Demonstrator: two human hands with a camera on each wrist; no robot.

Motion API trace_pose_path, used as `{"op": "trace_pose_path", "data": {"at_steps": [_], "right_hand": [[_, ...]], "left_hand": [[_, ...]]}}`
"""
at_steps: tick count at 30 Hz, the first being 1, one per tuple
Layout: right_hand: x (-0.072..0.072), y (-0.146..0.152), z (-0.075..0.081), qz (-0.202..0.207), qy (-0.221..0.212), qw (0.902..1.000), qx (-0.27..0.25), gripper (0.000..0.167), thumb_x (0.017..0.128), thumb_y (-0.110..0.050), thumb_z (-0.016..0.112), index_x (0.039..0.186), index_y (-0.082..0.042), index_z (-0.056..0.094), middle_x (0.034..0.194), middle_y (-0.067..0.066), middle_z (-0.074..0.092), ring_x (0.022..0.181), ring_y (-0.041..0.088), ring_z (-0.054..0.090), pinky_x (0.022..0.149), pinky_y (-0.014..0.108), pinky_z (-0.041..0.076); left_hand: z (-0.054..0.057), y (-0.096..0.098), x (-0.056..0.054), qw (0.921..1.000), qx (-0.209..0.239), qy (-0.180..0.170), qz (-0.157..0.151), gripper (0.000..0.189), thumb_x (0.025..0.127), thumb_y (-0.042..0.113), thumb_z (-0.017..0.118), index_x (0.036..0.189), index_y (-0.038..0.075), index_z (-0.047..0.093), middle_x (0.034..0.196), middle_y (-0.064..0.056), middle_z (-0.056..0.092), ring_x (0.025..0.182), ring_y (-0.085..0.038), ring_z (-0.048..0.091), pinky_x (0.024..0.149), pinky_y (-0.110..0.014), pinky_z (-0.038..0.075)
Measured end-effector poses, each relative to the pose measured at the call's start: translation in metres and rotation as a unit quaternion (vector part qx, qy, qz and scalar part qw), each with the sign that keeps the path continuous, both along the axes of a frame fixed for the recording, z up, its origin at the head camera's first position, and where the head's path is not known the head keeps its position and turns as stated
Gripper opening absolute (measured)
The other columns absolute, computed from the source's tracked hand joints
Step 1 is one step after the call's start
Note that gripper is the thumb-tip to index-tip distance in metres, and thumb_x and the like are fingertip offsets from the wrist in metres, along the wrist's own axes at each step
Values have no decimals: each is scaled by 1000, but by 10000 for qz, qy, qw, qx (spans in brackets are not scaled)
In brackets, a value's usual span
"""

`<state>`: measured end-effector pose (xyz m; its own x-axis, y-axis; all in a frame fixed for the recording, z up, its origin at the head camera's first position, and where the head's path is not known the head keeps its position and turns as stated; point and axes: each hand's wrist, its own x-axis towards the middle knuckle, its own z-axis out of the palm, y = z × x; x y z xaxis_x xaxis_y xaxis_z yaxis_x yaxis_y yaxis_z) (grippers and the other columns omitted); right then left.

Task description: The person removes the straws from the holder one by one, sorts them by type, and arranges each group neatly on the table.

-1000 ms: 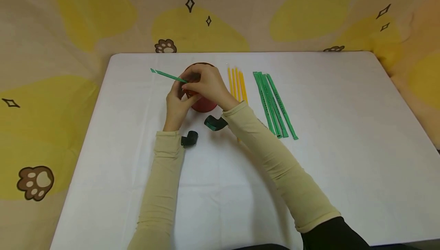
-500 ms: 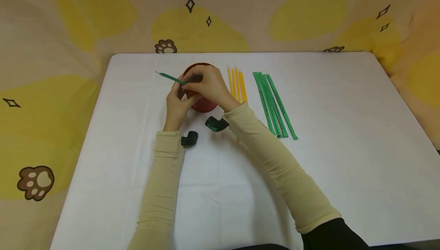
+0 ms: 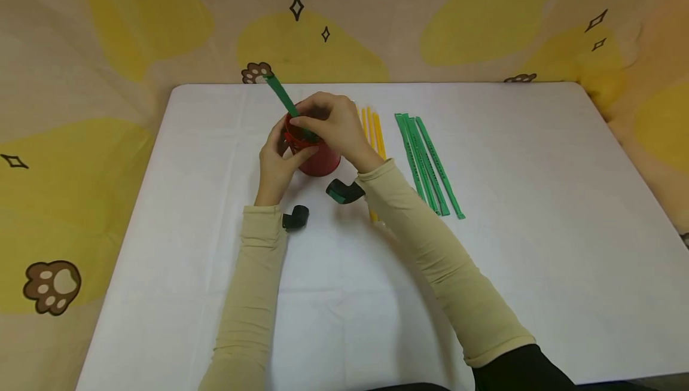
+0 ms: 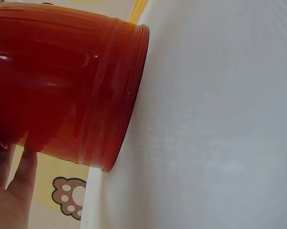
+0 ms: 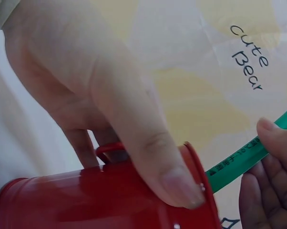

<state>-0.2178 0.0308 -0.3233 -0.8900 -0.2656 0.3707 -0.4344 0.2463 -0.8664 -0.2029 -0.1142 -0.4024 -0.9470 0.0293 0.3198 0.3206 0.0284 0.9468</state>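
Note:
My left hand [image 3: 276, 164] grips the side of a small red metal bucket [image 3: 321, 164], thumb near the rim and fingers round the far side. In the right wrist view its thumb presses on the bucket [image 5: 100, 202] beside a small loop. My right hand [image 3: 340, 131], over the mouth, pinches a slim green wrapped straw [image 3: 281, 93] between thumb and fingers. The straw slants up to the left, its lower end at the bucket's mouth. Dark printing shows along the straw [image 5: 236, 167]. In the left wrist view the bucket's [image 4: 62, 86] base sits at the white tabletop.
Several yellow straws [image 3: 378, 134] in clear wrapping lie right of the bucket, partly under the right forearm. Farther right are several more green wrapped straws [image 3: 420, 155]. A white cloth covers the table [image 3: 538, 229], and a patterned fabric [image 3: 409, 20] hangs behind it.
The green straw has swung from nearly level to a steep slant, its free end rising. The right hand has shifted slightly right and up; the left hand keeps its grip on the bucket.

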Motion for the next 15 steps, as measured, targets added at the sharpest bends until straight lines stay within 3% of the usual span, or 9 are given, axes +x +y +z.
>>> {"op": "trace_pose_path", "data": {"at_steps": [6, 12, 15], "right_hand": [[0, 7, 3, 39, -146, 9979, -627, 14, 83, -3, 71, 94, 4, 69, 89, 12, 69, 78, 18, 66, 73, 28, 55], [3, 12, 10, -41, -256, 9934, -1117, 15, 82, -2, 72, 94, 6, 68, 88, 11, 68, 82, 19, 64, 77, 29, 55], [5, 16, 14, -7, -208, 9918, -1259, 13, 83, -2, 71, 93, 6, 68, 87, 10, 68, 82, 23, 63, 71, 28, 55]], "left_hand": [[15, 2, 9, 9999, -100, -48, -57, 71, 80, 7, 75, 141, 1, 40, 138, -15, 48, 127, -22, 44, 108, -36, 34], [-1, 0, -2, 10000, -71, -58, -8, 72, 79, 7, 76, 142, 5, 41, 138, -11, 49, 127, -19, 45, 108, -34, 34], [-7, 0, -5, 9999, -96, -24, 29, 72, 79, 10, 77, 142, 8, 41, 137, -9, 50, 126, -18, 45, 108, -32, 35]]}}
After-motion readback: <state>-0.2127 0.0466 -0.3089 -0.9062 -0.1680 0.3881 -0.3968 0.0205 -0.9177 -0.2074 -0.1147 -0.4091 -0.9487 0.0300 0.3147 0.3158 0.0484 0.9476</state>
